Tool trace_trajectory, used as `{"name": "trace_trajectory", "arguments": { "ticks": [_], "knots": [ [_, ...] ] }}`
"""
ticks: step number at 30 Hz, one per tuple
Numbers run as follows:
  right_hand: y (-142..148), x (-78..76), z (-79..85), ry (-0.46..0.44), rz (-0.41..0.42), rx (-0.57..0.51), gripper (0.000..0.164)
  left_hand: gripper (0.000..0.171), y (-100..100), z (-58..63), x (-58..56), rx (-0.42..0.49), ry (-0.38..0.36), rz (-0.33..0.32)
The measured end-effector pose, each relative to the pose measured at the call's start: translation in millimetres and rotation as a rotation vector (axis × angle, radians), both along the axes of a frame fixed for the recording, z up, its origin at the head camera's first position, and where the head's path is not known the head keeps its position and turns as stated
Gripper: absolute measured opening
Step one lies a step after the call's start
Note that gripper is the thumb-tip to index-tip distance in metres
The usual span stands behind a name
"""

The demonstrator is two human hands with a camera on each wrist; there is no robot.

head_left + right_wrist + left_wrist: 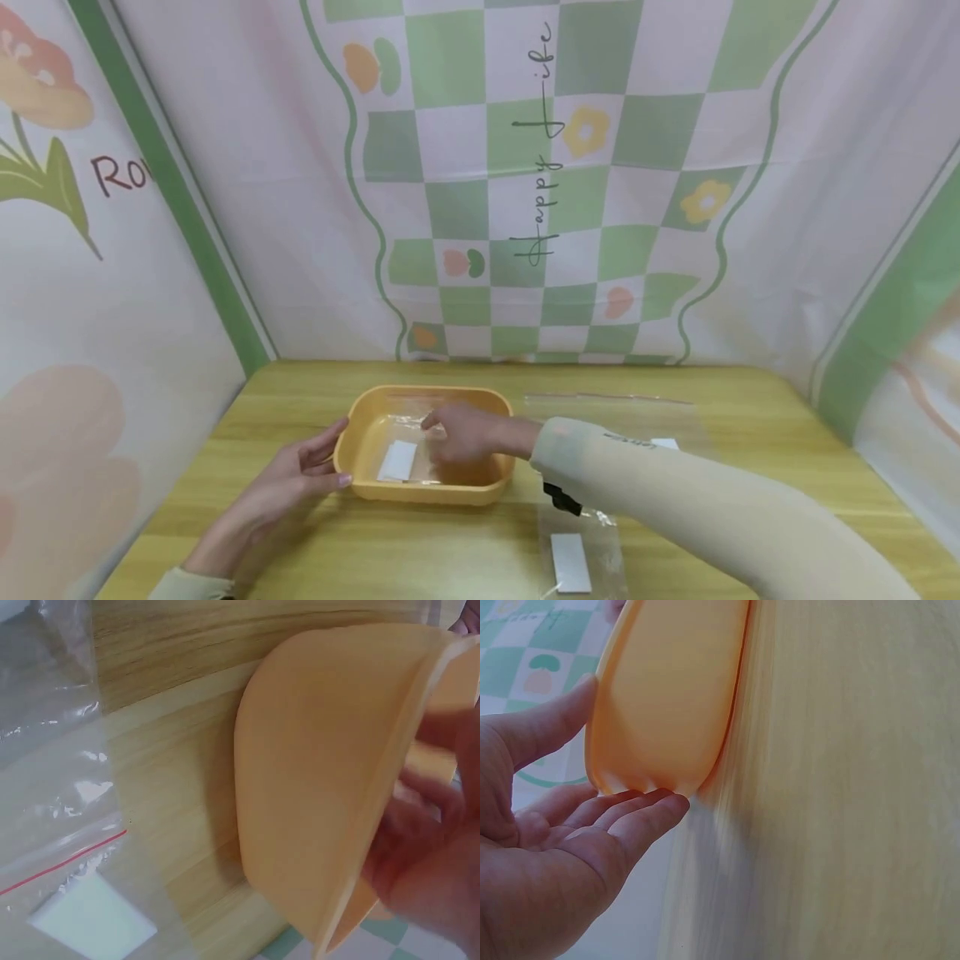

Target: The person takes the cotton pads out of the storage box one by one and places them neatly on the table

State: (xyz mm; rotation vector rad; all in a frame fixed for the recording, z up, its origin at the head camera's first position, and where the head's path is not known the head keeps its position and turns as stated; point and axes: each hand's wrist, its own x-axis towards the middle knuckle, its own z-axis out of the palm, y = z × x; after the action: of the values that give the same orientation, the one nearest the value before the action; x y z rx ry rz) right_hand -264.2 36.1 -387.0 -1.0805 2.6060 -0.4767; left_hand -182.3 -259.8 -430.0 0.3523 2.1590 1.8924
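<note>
A yellow-orange plastic basin (423,496) sits left of the table's middle. Inside it is a clear plastic bag (412,422) with a white rectangular piece (397,461). At the basin's left end my left hand (288,479) touches the outer wall with fairly straight fingers (641,821), its thumb against the rim. Reaching in from the right, my right hand (468,433) is over the bag, index finger pointing left. Its other fingers are blurred and partly hidden by the wall in the right wrist view; I cannot tell whether they hold the bag.
Right of the basin, near the front, lies a clear zip bag (607,542) with a white piece (572,563). Another clear bag (607,402) lies behind my right forearm, which covers part of it. Printed cloth (450,200) hangs around the wooden table (420,550).
</note>
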Motion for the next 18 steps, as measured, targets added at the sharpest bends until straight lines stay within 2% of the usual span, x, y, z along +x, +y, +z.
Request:
{"name": "trace_trajectory", "arguments": {
  "ticks": [3,6,12,18],
  "knots": [
    [2.1,-1.2,0.3,0.073,-0.126,-0.019,0.023,0.095,-0.7,-0.4,-0.3,-0.003,0.002,-0.002],
    [4.0,-0.4,-1.2,0.094,-0.182,0.031,0.032,0.095,-1.0,-0.4,-0.6,-0.008,0.002,-0.003],
    [3.8,4.2,-6.5,0.096,-0.186,0.128,0.042,0.094,-0.5,0.4,-1.6,-0.001,-0.004,-0.012],
    [2.8,4.1,-8.9,0.097,-0.201,0.117,0.04,0.094,-0.8,0.0,-2.2,-0.004,-0.005,-0.002]
  ]
}}
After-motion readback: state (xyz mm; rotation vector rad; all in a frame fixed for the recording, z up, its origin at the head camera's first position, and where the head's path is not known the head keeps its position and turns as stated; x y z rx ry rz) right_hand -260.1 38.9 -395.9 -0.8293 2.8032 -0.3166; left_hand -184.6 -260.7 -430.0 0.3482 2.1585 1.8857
